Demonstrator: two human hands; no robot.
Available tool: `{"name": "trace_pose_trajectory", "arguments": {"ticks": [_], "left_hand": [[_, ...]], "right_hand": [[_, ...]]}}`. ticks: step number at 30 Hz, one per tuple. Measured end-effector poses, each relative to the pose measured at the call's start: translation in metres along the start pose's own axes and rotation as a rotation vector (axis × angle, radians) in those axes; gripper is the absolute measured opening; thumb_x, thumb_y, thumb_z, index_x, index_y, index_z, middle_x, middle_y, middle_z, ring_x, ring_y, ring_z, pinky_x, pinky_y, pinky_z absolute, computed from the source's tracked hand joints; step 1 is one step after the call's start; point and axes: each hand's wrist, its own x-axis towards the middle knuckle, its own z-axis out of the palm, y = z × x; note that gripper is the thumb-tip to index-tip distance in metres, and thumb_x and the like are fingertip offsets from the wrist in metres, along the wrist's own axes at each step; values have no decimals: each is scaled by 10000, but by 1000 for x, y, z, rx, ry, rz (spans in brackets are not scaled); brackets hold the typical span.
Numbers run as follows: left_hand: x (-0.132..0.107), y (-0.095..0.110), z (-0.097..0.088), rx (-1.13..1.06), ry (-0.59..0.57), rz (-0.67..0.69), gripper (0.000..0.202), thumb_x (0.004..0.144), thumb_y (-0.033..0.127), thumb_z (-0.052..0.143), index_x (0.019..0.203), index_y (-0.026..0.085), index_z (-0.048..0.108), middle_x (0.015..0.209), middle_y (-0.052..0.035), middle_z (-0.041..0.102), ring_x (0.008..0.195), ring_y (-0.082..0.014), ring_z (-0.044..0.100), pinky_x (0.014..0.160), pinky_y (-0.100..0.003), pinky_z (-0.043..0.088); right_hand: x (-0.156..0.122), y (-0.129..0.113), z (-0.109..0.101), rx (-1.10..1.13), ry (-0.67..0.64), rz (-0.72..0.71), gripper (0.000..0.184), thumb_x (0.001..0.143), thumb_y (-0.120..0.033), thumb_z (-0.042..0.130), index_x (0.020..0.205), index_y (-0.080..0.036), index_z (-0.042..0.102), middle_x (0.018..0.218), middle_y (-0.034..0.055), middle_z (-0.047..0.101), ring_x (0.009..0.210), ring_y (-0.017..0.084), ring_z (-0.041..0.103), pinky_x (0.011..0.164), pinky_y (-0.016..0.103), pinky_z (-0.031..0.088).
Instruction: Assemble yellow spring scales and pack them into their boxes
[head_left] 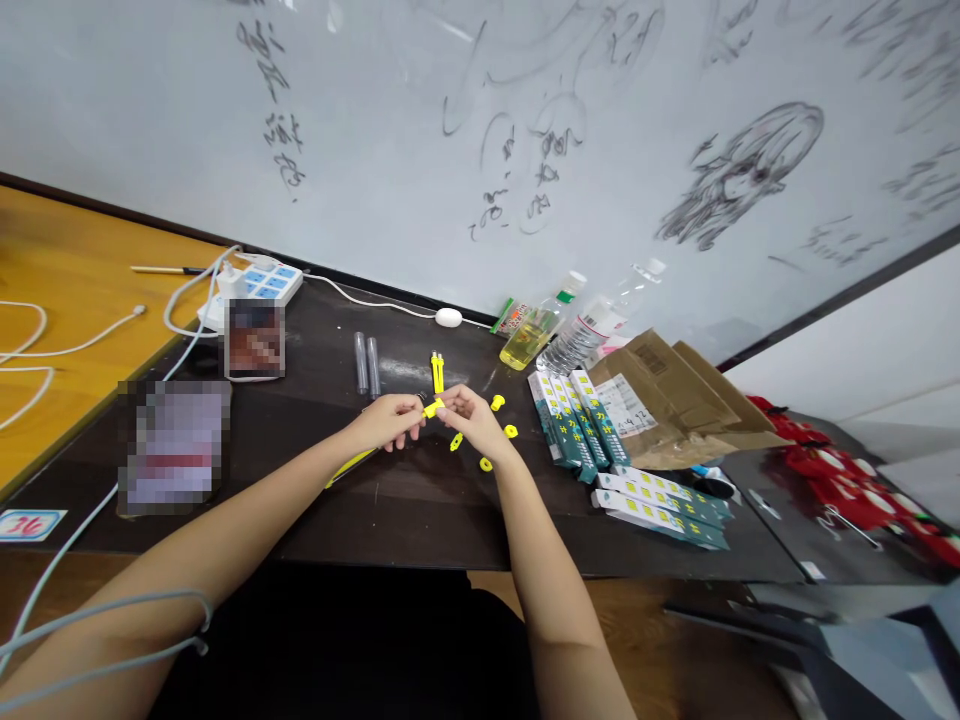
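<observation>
A small yellow plastic piece is pinched between the fingertips of my left hand and my right hand. Both hands are closed on it above the dark table. Just behind them lies a forked yellow part. Near my right hand are several small yellow parts: a spool-like one, a nut-like one, a ring-like one and a narrow one. A long yellow strip lies partly hidden by my left forearm. Two clear tubes rest behind my left hand.
Left stand a white power strip and two blurred-out objects, with cables around. Right are a bottle of yellow liquid, a clear bottle, green-white boxes and brown cardboard packaging. A whiteboard borders the table's back.
</observation>
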Motion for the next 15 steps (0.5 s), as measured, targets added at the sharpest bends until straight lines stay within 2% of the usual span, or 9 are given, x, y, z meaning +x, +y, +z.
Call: {"name": "trace_pose_trajectory", "arguments": {"ticks": [5, 9, 11, 13, 15], "left_hand": [[1, 4, 0, -104, 24, -13, 146, 792, 302, 484, 762, 172, 542, 633, 19, 587, 377, -56, 492, 304, -145, 366], [0, 10, -1, -144, 68, -39, 130, 793, 276, 496, 740, 164, 536, 606, 23, 580, 363, -44, 477, 310, -132, 343], [0, 12, -1, -161, 73, -50, 120, 793, 258, 491, 737, 162, 538, 594, 24, 579, 356, -42, 472, 312, -130, 336], [0, 13, -2, -184, 76, -55, 113, 790, 239, 481, 735, 162, 543, 587, 24, 579, 352, -44, 469, 312, -135, 336], [0, 15, -4, -223, 123, -54, 110, 782, 230, 476, 728, 161, 543, 589, 22, 581, 352, -47, 466, 312, -142, 335]], "right_hand": [[0, 0, 6, 32, 2, -1, 391, 742, -422, 673, 1065, -239, 552, 792, -17, 580, 686, 113, 563, 585, 231, 468], [2, 4, 15, 92, 27, -12, 396, 753, -447, 648, 1073, -246, 530, 792, -10, 592, 674, 119, 574, 550, 229, 483], [4, 6, 17, 126, 114, -24, 354, 761, -454, 630, 1018, -240, 513, 781, -8, 593, 656, 117, 573, 513, 218, 478], [5, 8, 17, 188, 266, -38, 302, 776, -446, 596, 963, -251, 462, 811, -11, 595, 659, 116, 582, 494, 212, 479], [6, 9, 15, 274, 372, -41, 232, 801, -419, 532, 914, -263, 401, 834, -22, 594, 653, 113, 589, 495, 217, 483]]}}
